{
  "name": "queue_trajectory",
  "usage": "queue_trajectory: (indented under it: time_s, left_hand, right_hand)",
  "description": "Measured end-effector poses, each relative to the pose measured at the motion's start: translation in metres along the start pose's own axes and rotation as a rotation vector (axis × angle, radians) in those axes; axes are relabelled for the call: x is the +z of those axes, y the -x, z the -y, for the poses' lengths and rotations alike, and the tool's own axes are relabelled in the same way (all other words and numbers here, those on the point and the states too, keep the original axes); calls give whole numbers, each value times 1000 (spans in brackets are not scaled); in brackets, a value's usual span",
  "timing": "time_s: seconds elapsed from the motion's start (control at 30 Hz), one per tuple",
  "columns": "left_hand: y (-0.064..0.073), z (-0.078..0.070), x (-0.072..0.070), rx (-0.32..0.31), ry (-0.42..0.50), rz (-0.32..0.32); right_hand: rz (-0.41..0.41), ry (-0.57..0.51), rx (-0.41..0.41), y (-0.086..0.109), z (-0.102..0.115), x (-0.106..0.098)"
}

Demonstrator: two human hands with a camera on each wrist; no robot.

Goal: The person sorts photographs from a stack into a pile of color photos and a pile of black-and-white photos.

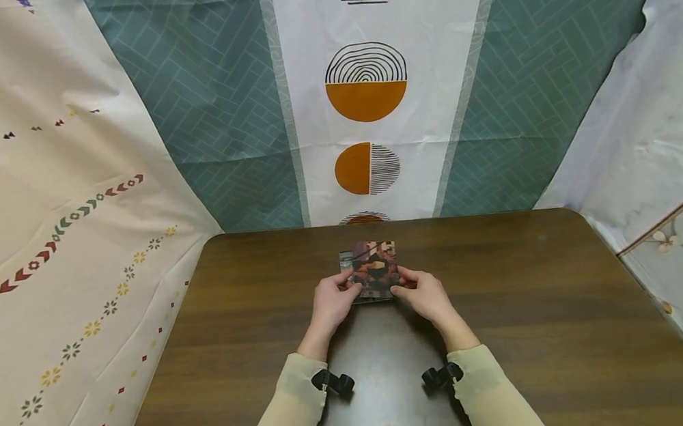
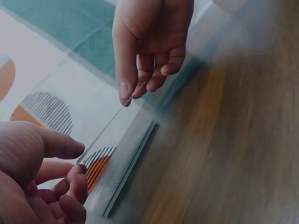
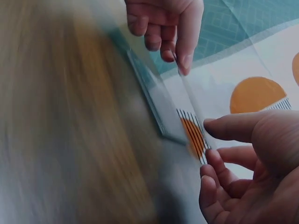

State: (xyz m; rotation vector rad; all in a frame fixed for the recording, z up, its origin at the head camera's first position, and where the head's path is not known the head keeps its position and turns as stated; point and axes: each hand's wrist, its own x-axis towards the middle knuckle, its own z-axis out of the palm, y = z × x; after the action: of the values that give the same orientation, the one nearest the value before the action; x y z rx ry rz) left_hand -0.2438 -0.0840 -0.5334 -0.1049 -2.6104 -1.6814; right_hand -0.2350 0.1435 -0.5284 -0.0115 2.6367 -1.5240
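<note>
Head view: hands point(image 1: 331, 301) point(image 1: 426, 295) pinch picture-printed card point(image 1: 376, 269); colours dark, reddish

Thin rectangular sheet point(image 1: 376, 277) printed dark red and brown; wood-grained brown rectangular tabletop point(image 1: 529, 304); teal herringbone fabric hanging point(image 1: 214, 108) with white band point(image 1: 430, 40), circles point(image 1: 368, 101) half orange, half black-lined; pale yellow fabric sleeves point(image 1: 286, 410)

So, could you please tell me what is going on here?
A person is holding a thin picture card over a wood-grain table, the left hand pinching one side edge and the right hand the opposite one. Another flat piece shows partly from behind the card, mostly covered in the head view, so what it is cannot be made out.
</note>
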Motion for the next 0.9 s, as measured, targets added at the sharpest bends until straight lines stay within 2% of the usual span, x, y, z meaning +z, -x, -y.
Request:
queue_trajectory:
  time_s: [0.2, 0.33, 0.63, 0.9]
  left_hand:
    - [-2, -11, 21, 40, -33, 69]
    - [-5, -19, 40, 64, -59, 113]
    - [-8, -38, 86, 33, -139, 210]
    - [-10, -52, 108, 14, -155, 234]
  right_hand:
    - [22, -39, 19, 3, -13, -28]
    - [21, -32, 26, 5, -25, -49]
    - [13, 15, 56, 13, -56, -84]
    - [2, 99, 45, 16, -67, -105]
